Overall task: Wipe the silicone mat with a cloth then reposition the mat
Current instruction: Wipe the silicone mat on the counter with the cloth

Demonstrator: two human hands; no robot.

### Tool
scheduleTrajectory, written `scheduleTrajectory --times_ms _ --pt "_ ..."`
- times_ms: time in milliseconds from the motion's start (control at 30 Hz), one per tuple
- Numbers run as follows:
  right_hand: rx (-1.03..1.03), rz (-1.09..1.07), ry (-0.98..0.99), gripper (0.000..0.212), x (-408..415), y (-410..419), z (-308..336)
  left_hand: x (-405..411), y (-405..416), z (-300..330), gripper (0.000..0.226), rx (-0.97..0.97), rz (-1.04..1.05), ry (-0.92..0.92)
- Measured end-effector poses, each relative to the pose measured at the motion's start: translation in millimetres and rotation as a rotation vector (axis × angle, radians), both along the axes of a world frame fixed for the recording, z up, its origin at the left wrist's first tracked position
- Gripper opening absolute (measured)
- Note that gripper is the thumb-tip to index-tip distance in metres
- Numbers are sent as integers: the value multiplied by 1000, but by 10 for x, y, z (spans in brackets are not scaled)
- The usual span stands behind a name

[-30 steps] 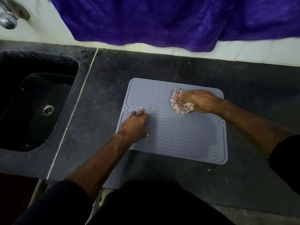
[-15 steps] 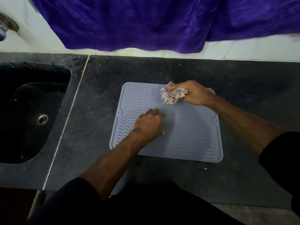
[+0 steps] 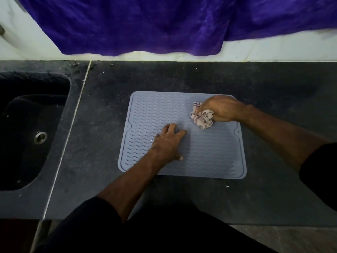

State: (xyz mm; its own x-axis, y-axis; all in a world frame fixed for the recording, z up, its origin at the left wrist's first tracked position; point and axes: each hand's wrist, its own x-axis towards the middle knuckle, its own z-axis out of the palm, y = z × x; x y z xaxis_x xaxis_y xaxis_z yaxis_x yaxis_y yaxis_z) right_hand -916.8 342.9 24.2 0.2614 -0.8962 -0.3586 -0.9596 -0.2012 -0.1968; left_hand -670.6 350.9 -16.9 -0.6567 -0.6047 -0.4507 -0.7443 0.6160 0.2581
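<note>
A grey-blue silicone mat (image 3: 209, 154) with wavy ridges lies flat on the dark stone counter. My left hand (image 3: 167, 143) presses down on the mat's middle with its fingers spread flat. My right hand (image 3: 220, 108) grips a crumpled pale cloth with dark stripes (image 3: 201, 117) and holds it against the mat near its far right corner. The cloth bulges out to the left of my fingers.
A dark sink (image 3: 27, 128) with a metal drain (image 3: 40, 137) is sunk into the counter at the left. A purple cloth (image 3: 164, 24) hangs over the white wall behind the counter (image 3: 282, 198). The counter's front edge runs below the mat.
My right hand has carried the cloth toward the mat's far right corner. My left hand has slid from the mat's left edge to its middle. The view has shifted slightly.
</note>
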Motion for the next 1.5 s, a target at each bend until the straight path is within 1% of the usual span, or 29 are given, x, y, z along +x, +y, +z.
scheduleTrajectory --times_ms 67,100,167,233,300,367,433,500,567,633,700,767,800,900,933,1033,1100,1200,1267,1333,1367,1433,1500 --pt "40 -35 -26 16 -54 -63 128 -20 -10 5 99 1 0 -11" --pt "39 -61 -49 15 -55 -87 169 -33 -11 12 99 -3 -5 -20" --pt "0 -85 -97 22 16 -99 191 -59 -16 28 101 -9 -16 -40" --pt "-41 -42 -92 35 159 -85 114 -77 -24 43 102 -10 -19 -52" --pt "16 -18 -40 45 269 -41 -5 -89 -27 62 101 -13 -20 -56" --pt "66 -52 -55 54 231 41 -119 -85 -25 68 100 -15 -19 -53" --pt "13 -56 -88 46 82 154 -162 -71 -19 62 99 -15 -13 -43" --pt "-29 -6 -71 46 -63 221 -152 -61 -15 62 99 -10 -12 -37" --pt "-4 -46 -57 43 -148 182 -84 -61 -17 67 99 0 -12 -36" --pt "31 -89 -43 34 -183 82 10 -70 -12 79 99 9 -9 -39" --pt "9 -126 -109 28 -154 13 93 -79 -10 87 99 10 -8 -46" --pt "-48 -143 -184 35 -62 22 92 -84 -8 78 99 7 -7 -51" --pt "-52 -124 -189 40 -7 65 57 -86 -4 70 99 6 -4 -52" --pt "-23 -4 -75 51 41 245 -121 -83 -6 48 99 -7 6 -44" --pt "-25 5 -73 52 -1 304 -159 -78 -10 40 99 -10 3 -42" --pt "-65 -44 -145 46 -196 389 -171 -61 -7 19 99 -17 -3 -33" --pt "-51 -85 -98 40 -312 364 -97 -64 -2 20 99 -20 -1 -34" --pt "11 -50 -10 24 -402 243 53 -77 -1 35 99 -23 -1 -38" --pt "-32 -80 -63 21 -405 162 129 -85 1 50 99 -20 -1 -42" --pt "-73 -112 -148 30 -353 139 135 -88 1 57 99 -21 -4 -47" --pt "-70 -95 -163 36 -305 162 102 -89 -1 57 99 -21 -3 -49" --pt "-30 -4 -121 43 -233 272 -20 -94 0 58 99 -24 5 -52" --pt "-57 24 -125 44 -286 437 -146 -97 0 53 100 -28 3 -52"
